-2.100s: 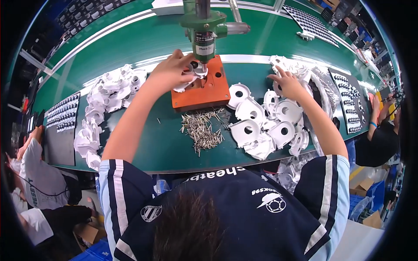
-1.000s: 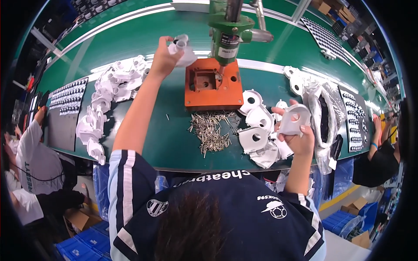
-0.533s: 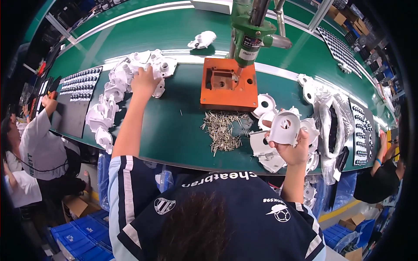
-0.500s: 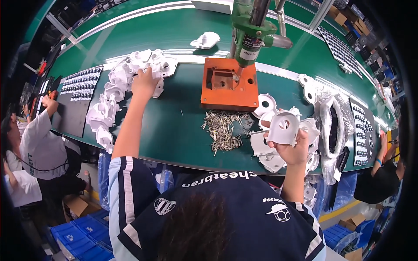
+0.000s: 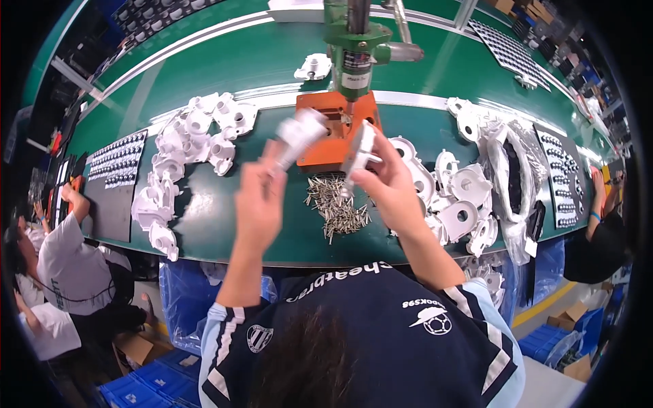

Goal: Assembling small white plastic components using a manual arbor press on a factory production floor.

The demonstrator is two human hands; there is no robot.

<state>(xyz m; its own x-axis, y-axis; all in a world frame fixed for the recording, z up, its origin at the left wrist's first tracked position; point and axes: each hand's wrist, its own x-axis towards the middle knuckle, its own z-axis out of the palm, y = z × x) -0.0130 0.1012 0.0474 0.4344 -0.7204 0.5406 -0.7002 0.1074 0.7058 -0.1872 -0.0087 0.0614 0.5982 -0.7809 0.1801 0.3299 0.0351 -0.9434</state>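
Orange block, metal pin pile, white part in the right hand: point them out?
Orange block (image 5: 329, 151): head view, top face near the front.
Metal pin pile (image 5: 339, 212): head view, middle of the heap.
White part (image 5: 360, 149) in right hand (image 5: 390, 179): head view, its middle.

My left hand (image 5: 262, 200) and right hand (image 5: 393, 187) hold 2 white parts (image 5: 362, 141) that look like smooth plastic, 1 of them blurred. The pins (image 5: 343, 212) shine like bare metal; the orange block (image 5: 326, 155) looks matt. My green tabletop (image 5: 211, 224) is smooth and glossy, the bag (image 5: 500, 170) crinkled clear plastic, and my shirt (image 5: 381, 333) matt cloth.
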